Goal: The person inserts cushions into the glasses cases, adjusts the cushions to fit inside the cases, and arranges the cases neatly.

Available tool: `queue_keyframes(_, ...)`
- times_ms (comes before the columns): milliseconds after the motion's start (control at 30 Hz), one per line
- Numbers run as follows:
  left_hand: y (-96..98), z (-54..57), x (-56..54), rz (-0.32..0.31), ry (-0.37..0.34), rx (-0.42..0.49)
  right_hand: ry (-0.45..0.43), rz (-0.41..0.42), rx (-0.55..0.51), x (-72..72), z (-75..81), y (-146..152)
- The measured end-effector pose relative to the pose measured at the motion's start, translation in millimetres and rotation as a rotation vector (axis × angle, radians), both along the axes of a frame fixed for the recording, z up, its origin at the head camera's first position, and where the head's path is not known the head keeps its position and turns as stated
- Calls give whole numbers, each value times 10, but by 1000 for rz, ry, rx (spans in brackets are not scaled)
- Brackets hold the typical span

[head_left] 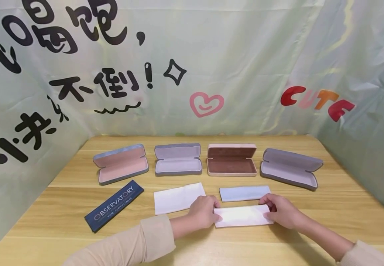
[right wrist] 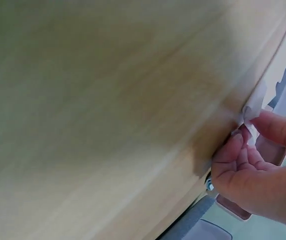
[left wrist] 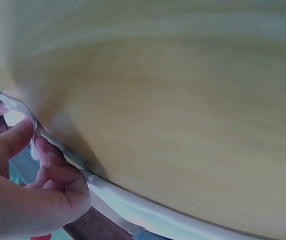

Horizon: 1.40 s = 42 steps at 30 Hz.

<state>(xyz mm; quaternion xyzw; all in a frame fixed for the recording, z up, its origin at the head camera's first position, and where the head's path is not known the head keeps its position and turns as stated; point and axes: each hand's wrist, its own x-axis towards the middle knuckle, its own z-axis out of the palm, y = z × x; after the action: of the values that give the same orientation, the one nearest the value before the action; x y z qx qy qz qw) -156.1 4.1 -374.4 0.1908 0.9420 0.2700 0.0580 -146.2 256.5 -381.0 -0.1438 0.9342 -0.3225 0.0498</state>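
Observation:
A folded pale pinkish-white cloth point(head_left: 242, 217) lies lengthwise across the front of the table. My left hand point(head_left: 202, 211) pinches its left end between thumb and fingers. At the opposite end, my right hand point(head_left: 284, 212) pinches the cloth the same way. Both wrist views show the edge of the cloth point(right wrist: 274, 70) between thumb and fingertips. Just behind it lies a folded light blue cloth point(head_left: 244, 193), close to the right fingertips. Another white folded cloth point(head_left: 177, 200) lies behind the left hand, its right corner near the knuckles.
Along the back stand open glasses cases: blue with pink lining point(head_left: 122, 165), grey-lilac point(head_left: 178, 159), pink with brown lining point(head_left: 232, 160) and grey point(head_left: 290, 168). A folded navy cloth printed "OBSERVATORY" point(head_left: 113, 205) lies at the left. A printed curtain point(head_left: 252, 74) encloses the table.

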Motion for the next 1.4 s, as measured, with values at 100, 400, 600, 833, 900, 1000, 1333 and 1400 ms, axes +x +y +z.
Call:
queue_keyframes(100, 7, 15, 1, -4, -14, 5, -7, 1, 22, 11, 13, 8)
queue_keyframes(400, 9, 40, -2, -31, -8, 65, -49, 13, -44, 32, 49, 45)
queue_keyframes(600, 38, 87, -64, -38, -35, 179, -119, -43, -165, 31, 106, 104)
queue_keyframes(833, 126, 111, -157, -24, -74, 324, -214, -251, -195, 25, 136, 180)
queue_keyframes(900, 166, 129, -182, -4, -106, 368, -234, -297, -226, 6, 146, 215)
queue_keyframes(1000, 241, 153, -229, 37, -136, 399, -257, -349, -288, -27, 167, 268)
queue_keyframes(1333, 583, 190, -408, 98, -98, 421, -215, -440, -316, -88, 204, 391)
queue_keyframes(1400, 657, 177, -454, 115, -95, 443, -194, -458, -323, -119, 206, 412)
